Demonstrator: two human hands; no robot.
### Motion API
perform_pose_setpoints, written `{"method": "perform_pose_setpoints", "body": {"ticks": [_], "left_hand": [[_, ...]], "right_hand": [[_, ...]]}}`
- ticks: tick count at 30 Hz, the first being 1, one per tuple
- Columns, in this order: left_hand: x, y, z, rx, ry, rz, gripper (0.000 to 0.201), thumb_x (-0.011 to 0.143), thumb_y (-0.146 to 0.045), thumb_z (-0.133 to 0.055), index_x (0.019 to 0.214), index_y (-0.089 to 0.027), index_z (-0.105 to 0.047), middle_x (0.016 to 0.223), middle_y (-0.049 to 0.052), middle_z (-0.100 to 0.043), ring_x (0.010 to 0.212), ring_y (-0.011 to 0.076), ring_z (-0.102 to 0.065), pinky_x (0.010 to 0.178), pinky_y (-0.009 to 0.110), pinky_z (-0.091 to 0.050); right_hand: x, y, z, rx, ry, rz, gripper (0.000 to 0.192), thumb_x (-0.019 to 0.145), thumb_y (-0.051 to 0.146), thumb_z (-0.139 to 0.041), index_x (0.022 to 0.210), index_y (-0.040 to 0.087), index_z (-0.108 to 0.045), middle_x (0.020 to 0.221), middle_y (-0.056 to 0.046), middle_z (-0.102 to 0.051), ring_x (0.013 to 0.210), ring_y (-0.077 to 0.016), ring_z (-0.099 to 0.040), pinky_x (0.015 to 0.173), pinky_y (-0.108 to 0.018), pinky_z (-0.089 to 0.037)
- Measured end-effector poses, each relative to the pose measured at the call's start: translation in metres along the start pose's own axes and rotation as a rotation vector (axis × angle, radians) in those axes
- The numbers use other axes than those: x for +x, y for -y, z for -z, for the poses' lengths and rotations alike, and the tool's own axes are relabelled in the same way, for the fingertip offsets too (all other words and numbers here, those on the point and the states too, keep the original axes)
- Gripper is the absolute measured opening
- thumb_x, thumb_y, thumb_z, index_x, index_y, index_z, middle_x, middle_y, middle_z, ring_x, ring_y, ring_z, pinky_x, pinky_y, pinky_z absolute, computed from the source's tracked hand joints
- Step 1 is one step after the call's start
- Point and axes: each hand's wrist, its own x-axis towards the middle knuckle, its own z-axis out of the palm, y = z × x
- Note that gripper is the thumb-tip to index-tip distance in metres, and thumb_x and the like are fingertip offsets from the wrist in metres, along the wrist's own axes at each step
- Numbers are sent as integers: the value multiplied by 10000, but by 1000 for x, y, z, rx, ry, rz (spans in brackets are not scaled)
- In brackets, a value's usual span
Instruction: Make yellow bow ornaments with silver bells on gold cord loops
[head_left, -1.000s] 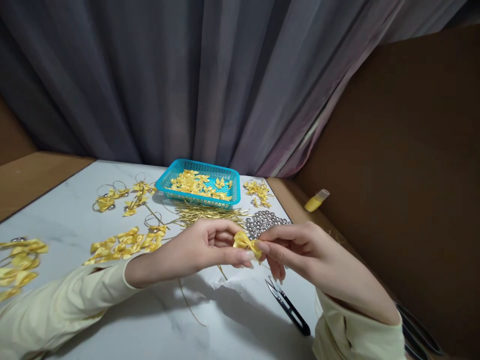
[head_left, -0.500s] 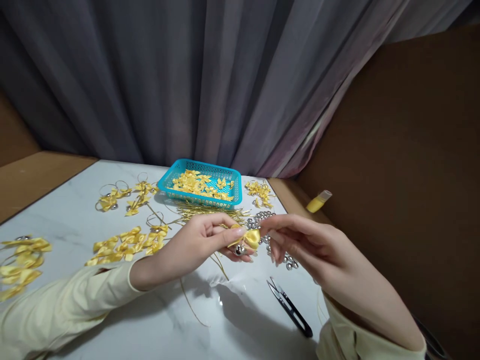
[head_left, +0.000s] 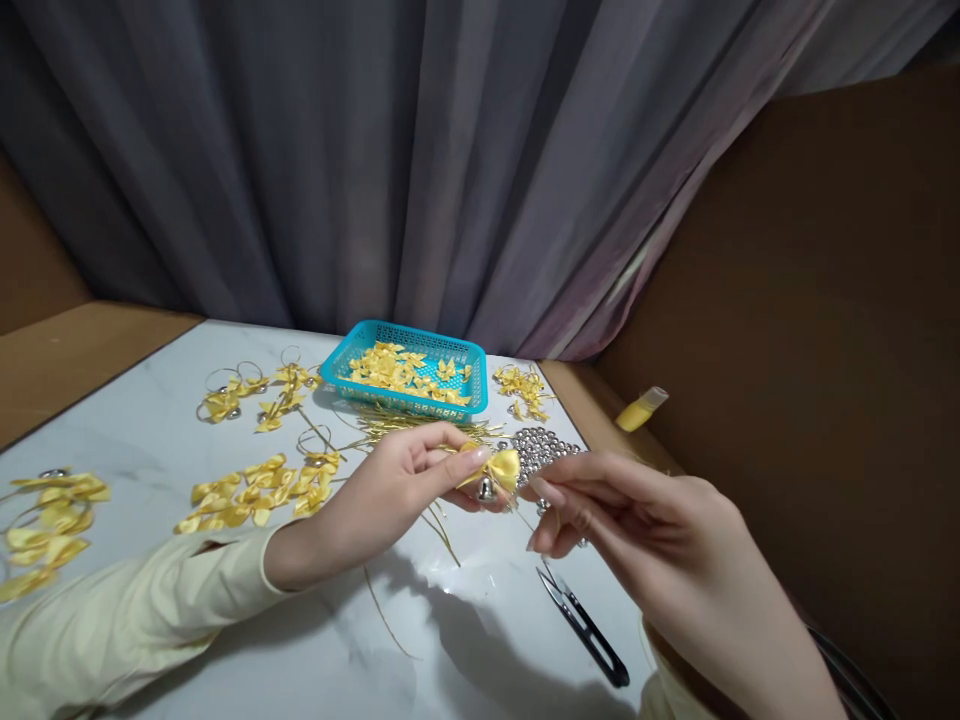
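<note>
Beyond held bow [head_left: 504, 467], turquoise basket [head_left: 405, 402], bows [head_left: 388, 368] inside

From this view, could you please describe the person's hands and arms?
The left hand and right hand are bare, without visible rings. The left sleeve is pale yellow and creased, ending in a cuff; the right sleeve, also pale, shows only partly.

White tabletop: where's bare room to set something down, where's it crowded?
Barest: near stretch of tabletop, between left sleeve and black snips; one thin gold strand intrudes. Also free: patch between left-edge bows and middle bows. Crowded: around left hand and right hand, with gold strands, silver bells and blue basket just beyond.
</note>
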Motion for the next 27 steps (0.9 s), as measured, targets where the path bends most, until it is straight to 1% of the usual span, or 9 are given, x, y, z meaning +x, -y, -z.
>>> {"method": "perform_pose_setpoints", "body": {"ticks": [3, 5, 7, 10, 12, 15, 20, 24, 27], "left_hand": [[-1, 0, 1, 50, -29, -41, 157, 884, -285, -556, 837, -138, -586, 805, 43, -717, 756, 145, -680, 741, 264, -557], [-2, 1, 1, 84, -60, -82, 143, 886, -283, -557, 841, -151, -591, 774, 18, -711, 741, 121, -669, 713, 218, -542], [-2, 3, 1, 121, -92, -140, 117, 884, -266, -563, 834, -166, -598, 740, -10, -701, 735, 99, -658, 700, 178, -519], [-3, 4, 1, 170, -142, -233, 91, 866, -228, -584, 798, -182, -623, 734, -38, -682, 746, 79, -644, 693, 142, -495], [-3, 5, 2, 195, -180, -255, 85, 854, -218, -599, 789, -184, -641, 754, -41, -679, 756, 76, -639, 698, 134, -489], [-4, 3, 2, 196, -216, -225, 91, 854, -235, -604, 808, -179, -659, 762, -33, -682, 754, 84, -639, 708, 144, -491], [-6, -1, 1, 112, -183, -139, 150, 867, -286, -591, 803, -168, -660, 767, -14, -681, 752, 103, -630, 724, 176, -495], [-5, -1, 0, 67, -170, -102, 176, 861, -307, -598, 764, -168, -646, 717, -26, -649, 685, 95, -595, 706, 188, -487], [-5, -1, 0, 59, -176, -97, 182, 860, -303, -598, 754, -164, -650, 720, -20, -650, 691, 100, -592, 711, 196, -484]], "right_hand": [[-2, 3, -3, -50, -98, 33, 88, 825, 164, -610, 784, 182, -686, 561, 12, -680, 494, -98, -642, 511, -157, -505], [-3, 6, -5, -33, -135, 0, 80, 814, 181, -631, 772, 191, -698, 557, 14, -680, 496, -100, -643, 509, -154, -505], [-2, 9, -9, 41, -138, -66, 89, 819, 222, -634, 762, 186, -692, 554, 7, -682, 497, -106, -646, 508, -157, -514], [-1, 12, -17, 180, -110, -146, 151, 836, 284, -613, 752, 174, -673, 555, -11, -686, 501, -122, -649, 513, -179, -529], [-1, 13, -21, 216, -105, -171, 166, 835, 295, -609, 743, 169, -667, 564, -18, -690, 509, -126, -653, 519, -182, -531], [-1, 13, -24, 164, -104, -173, 164, 827, 272, -610, 717, 168, -674, 578, -19, -695, 522, -123, -660, 513, -163, -523], [0, 11, -26, 6, -39, -121, 187, 832, 241, -588, 686, 180, -687, 588, -12, -700, 529, -123, -659, 486, -158, -506], [1, 10, -29, -4, -53, -130, 194, 837, 243, -576, 689, 180, -684, 568, -9, -690, 512, -126, -650, 481, -175, -502], [1, 8, -29, -9, -24, -124, 207, 836, 236, -574, 672, 177, -685, 565, -10, -689, 511, -123, -648, 478, -173, -493]]}}
